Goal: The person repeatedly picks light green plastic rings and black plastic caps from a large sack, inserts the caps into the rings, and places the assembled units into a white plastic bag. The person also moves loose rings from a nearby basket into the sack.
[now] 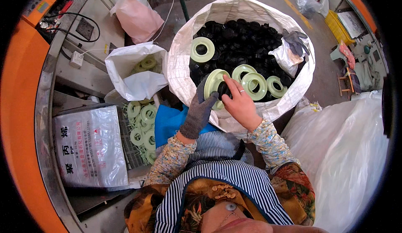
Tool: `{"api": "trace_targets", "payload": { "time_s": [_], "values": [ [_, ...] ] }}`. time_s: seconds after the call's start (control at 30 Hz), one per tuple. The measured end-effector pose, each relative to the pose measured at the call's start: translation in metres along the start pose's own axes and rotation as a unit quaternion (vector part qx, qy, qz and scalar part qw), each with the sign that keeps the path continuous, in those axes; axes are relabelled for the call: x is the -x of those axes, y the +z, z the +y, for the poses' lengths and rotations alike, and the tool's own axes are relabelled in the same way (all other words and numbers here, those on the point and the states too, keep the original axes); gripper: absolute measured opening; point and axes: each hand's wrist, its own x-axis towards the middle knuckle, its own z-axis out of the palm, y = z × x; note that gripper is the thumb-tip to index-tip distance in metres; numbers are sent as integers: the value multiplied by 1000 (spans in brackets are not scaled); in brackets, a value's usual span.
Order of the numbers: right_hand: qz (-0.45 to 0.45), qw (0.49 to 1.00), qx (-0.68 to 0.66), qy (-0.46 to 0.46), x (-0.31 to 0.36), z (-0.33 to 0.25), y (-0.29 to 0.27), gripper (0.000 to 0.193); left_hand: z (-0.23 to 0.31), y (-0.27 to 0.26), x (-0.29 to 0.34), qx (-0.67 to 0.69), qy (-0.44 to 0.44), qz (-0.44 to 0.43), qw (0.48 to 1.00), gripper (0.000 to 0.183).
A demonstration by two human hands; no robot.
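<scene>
My left hand [197, 113], in a dark grey glove, is closed round a small stack of pale green plastic rings [212, 82] above a big white woven sack [180, 61]. My bare right hand [242, 106] meets the right side of that stack, its fingertips at the rim; part of its grip is hidden. Black plastic parts [236, 36] fill the sack. On top of them lie more pale green rings, one at the left [202, 49] and several near my right hand [254, 85]. A grey glove [295, 42] rests over a white plastic bag [286, 58] at the sack's right side.
At left, a smaller white bag [134, 72] holds some green rings. Below it, more green rings [144, 124] with thin stems lie beside a printed white plastic sack [93, 147]. A large translucent bag [339, 157] bulges at right. A yellow crate [338, 27] stands far right.
</scene>
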Motion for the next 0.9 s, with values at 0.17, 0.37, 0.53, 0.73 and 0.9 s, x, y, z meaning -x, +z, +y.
{"api": "trace_targets", "payload": {
  "time_s": [0.17, 0.37, 0.53, 0.73, 0.9],
  "values": [
    [-25, 999, -28, -9, 8, 2, -23, 23, 21, 0, 6, -7, 34, -20, 999, 56],
    [-52, 864, -376, 331, 13, 1, -22, 46, 31, 13, 1, 69, 21, -5, 997, 50],
    [-6, 554, -699, 451, 25, 8, 7, 44, 18, 32, 12, 46, 2, 30, 998, 43],
    [49, 424, -793, 435, 33, 13, -13, 42, -44, 0, 32, 44, -112, 16, 993, 51],
    [98, 326, -806, 484, 58, 51, -9, 43, -63, 30, -20, 31, -4, -73, 997, 56]
  ]
}}
